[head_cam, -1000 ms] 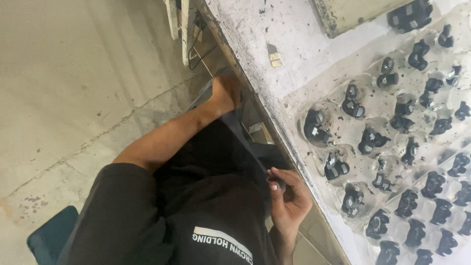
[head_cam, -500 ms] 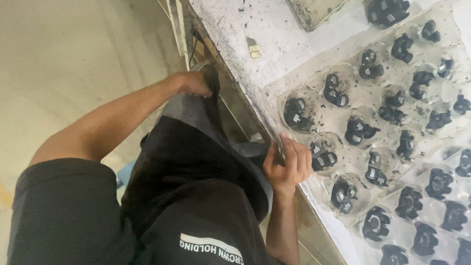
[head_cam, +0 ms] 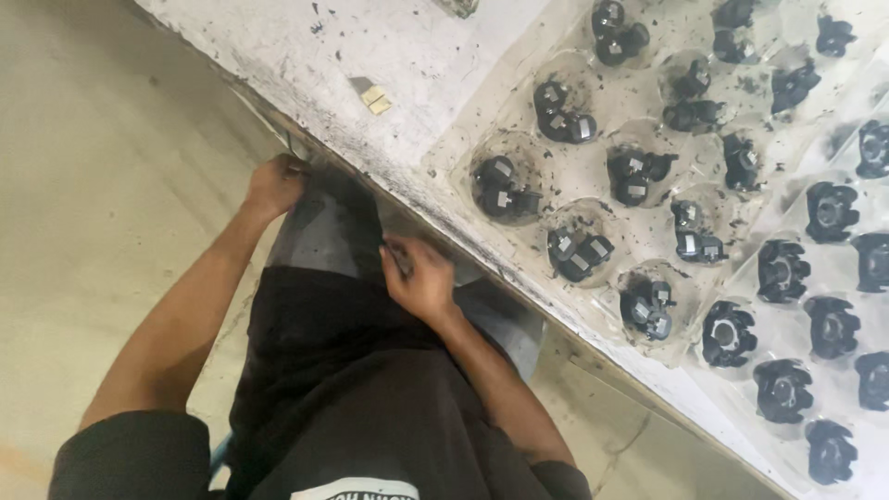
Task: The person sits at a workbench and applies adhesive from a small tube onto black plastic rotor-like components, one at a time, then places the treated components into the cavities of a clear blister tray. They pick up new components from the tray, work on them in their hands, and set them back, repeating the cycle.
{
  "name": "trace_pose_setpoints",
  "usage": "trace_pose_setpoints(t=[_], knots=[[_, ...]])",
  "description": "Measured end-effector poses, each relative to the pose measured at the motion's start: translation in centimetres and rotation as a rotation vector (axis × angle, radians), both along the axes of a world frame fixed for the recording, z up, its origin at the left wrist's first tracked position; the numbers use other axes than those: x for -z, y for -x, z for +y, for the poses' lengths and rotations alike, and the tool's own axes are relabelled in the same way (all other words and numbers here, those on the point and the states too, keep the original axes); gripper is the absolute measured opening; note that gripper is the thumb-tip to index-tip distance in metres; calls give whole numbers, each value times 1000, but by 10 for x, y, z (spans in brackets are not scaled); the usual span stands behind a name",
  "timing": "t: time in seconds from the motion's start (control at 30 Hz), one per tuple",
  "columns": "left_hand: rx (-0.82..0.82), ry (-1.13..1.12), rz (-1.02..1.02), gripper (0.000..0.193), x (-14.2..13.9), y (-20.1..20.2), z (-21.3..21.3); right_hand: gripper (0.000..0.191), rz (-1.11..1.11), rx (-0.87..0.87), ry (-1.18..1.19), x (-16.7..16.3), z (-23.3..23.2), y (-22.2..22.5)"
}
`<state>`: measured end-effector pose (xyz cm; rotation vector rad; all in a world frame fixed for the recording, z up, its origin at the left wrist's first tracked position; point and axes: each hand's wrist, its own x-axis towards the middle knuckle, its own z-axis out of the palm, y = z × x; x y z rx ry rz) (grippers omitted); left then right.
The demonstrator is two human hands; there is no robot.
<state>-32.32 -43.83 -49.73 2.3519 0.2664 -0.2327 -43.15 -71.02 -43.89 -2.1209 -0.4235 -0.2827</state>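
Both hands bunch a dark cloth below the table edge: left hand clenched on its far corner, right hand pinching nearer edge; next calls for even tension.

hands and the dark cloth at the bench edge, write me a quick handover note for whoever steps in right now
Left hand: closed on the far edge of the dark cloth, right at the bench edge.
Right hand: pinching the same cloth nearer the body, just under the bench edge.
Cloth: draped over the lap, held by both hands below the white bench top.
On the bench: clear plastic tray with black parts in its round pockets, a few per pocket at the near side, single ones at the far right.
Done: tray pockets in view are filled.
Left: neither hand touches the tray or any part; the cloth is not yet let go.
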Motion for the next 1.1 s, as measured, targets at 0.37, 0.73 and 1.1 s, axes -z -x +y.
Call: trace_pose_setpoints(t=[0.37,0.73,1.1], knots=[[-280,220,-34,30,39,-29,0,30,580,221,97,76,70,-126],[13,121,-79,24,38,-54,16,34,472,352,172,85,58,-147],[127,318,-73,22,32,-58,17,39,407,415,189,88,28,-148]])
